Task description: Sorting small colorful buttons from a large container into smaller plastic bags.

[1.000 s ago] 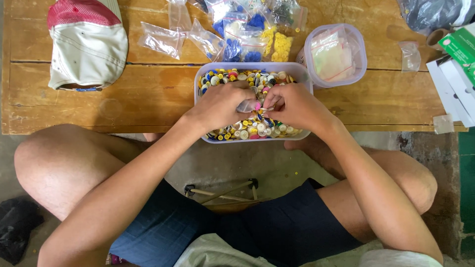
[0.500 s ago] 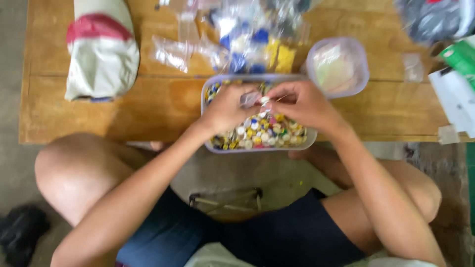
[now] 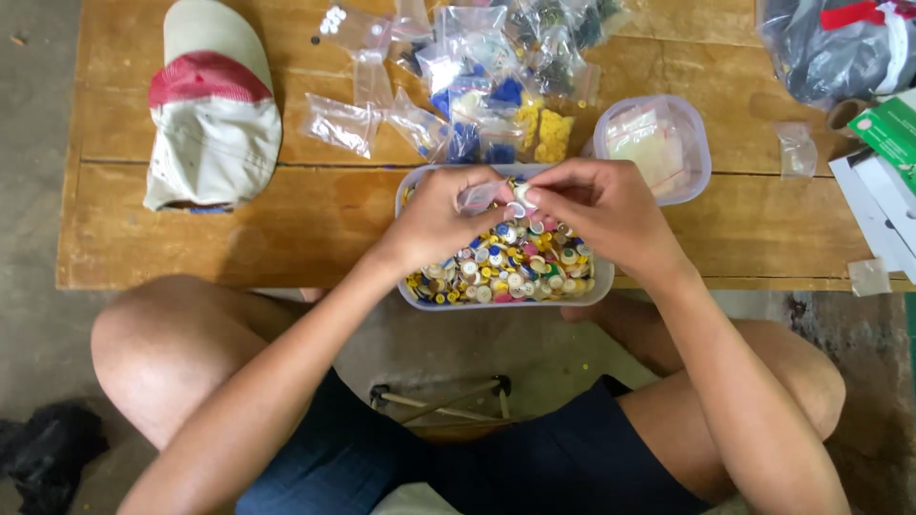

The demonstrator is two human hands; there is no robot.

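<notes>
A clear plastic tub (image 3: 601,286) full of mixed coloured buttons (image 3: 515,267) sits at the near edge of a low wooden table (image 3: 286,219). Both hands hover over it. My left hand (image 3: 444,215) pinches a small clear plastic bag (image 3: 480,195) by its mouth. My right hand (image 3: 596,205) holds a small pale button (image 3: 521,194) between thumb and fingertips, right against the bag's opening. The two hands touch at the fingertips.
Behind the tub lies a heap of small clear bags (image 3: 477,86) with blue, yellow and white buttons. A red-and-cream cap (image 3: 215,105) rests at the left. A round lidded container (image 3: 658,143) stands to the right, with a dark bag (image 3: 830,48) and boxes (image 3: 892,172) beyond.
My hands have lifted from among the buttons and come together at the tub's far side, now holding the bag and a button. The view has shifted down and slightly right.
</notes>
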